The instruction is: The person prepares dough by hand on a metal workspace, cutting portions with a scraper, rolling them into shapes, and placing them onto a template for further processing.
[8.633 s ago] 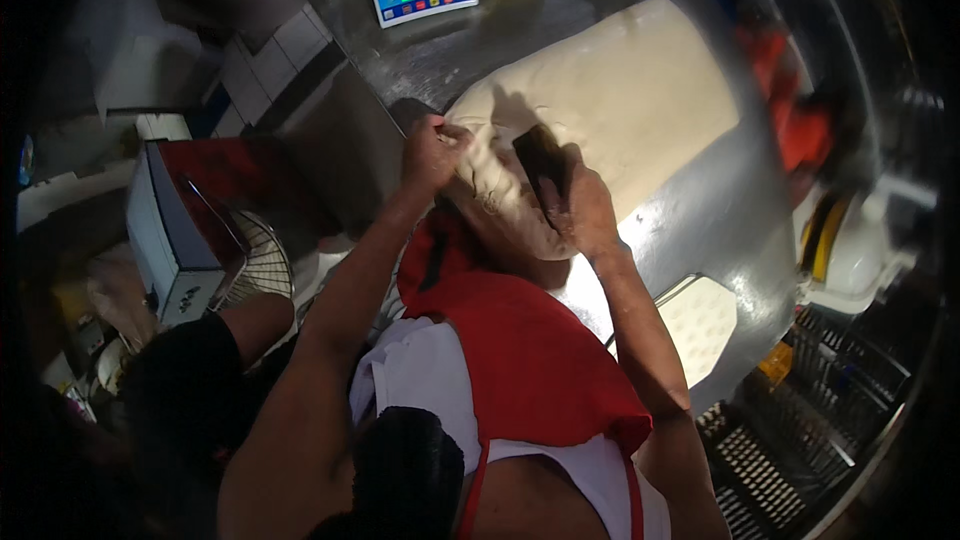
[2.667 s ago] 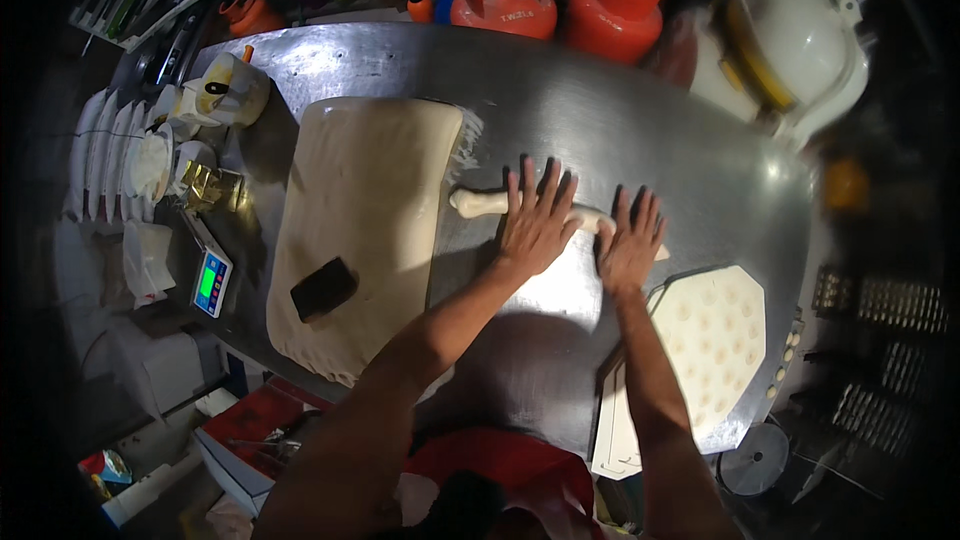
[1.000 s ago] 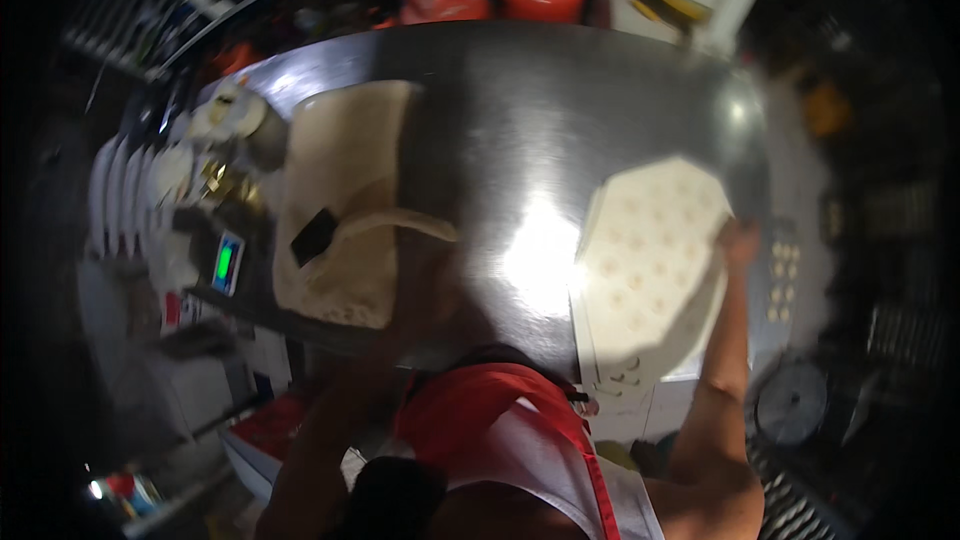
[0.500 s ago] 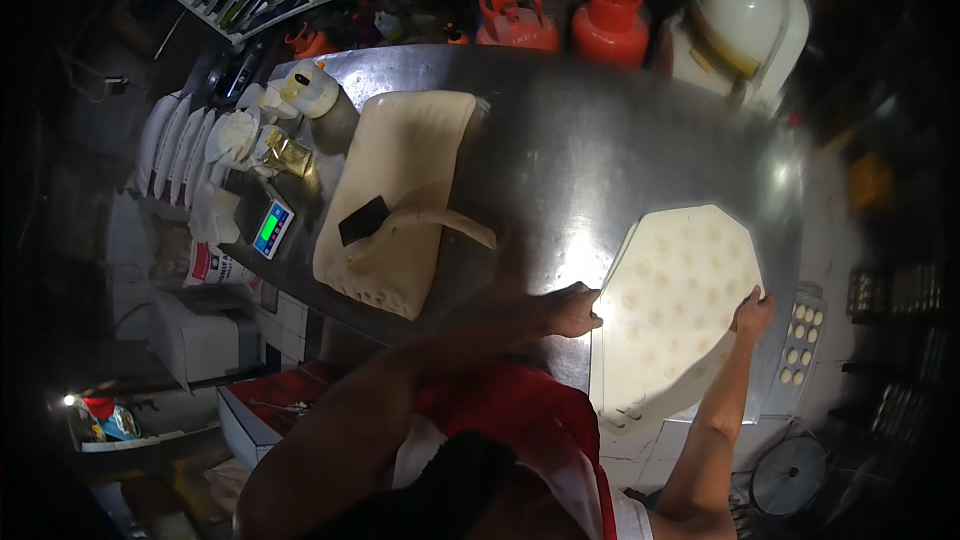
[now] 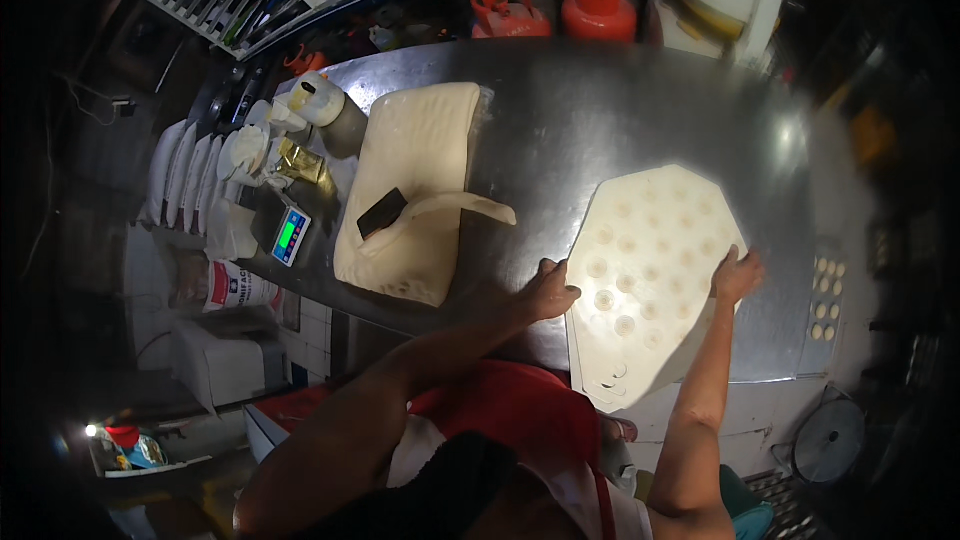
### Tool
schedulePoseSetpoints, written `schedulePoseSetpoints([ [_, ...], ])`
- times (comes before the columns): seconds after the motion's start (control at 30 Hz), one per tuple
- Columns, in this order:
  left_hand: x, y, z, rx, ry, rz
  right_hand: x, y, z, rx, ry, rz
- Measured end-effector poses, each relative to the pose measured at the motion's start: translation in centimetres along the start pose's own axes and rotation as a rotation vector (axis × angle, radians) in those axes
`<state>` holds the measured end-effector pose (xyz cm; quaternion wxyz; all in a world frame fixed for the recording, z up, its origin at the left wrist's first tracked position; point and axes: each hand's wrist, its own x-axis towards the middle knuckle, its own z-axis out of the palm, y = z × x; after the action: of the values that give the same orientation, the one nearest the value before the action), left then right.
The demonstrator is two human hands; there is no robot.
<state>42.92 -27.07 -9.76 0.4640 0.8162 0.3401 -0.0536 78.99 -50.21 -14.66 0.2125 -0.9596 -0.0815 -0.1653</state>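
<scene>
Tray (image 5: 828, 299) past the bench's right end: pale round pieces in two columns. Whitish tub (image 5: 320, 103) at bench's left side, contents can't be made out; pale bowl (image 5: 243, 154) near it, whitish inside, too small to tell. Gold packet (image 5: 302, 163) just beside, contents hidden.

Cream board (image 5: 655, 250), rows of round dimples, right half of bench (image 5: 550, 130). Left hand (image 5: 550, 292) gripping its left edge, right hand (image 5: 738, 275) gripping its right edge. Near end of board extends past bench's near edge; resting or lifted, cannot tell.

Dough slab (image 5: 425, 145) left of board, well apart, stretch of steel between. Dough strip (image 5: 450, 202) lies across slab, right end sticking out over the steel. Dark block (image 5: 381, 213) on slab beside strip. More steel beyond board toward far edge; narrower strip right of right hand.
</scene>
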Motion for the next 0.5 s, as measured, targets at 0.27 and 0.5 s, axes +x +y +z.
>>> schedulePoseSetpoints([
  [0.27, -0.8, -7.0, -3.6, 0.130, -0.008, 0.049, -5.8, -0.7, 1.1, 0.139, -0.079, 0.024],
  [0.5, -1.6, -13.6, -14.9, 0.120, 0.011, 0.167, -15.5, -13.1, -3.4, -0.227, -0.442, -0.479],
])
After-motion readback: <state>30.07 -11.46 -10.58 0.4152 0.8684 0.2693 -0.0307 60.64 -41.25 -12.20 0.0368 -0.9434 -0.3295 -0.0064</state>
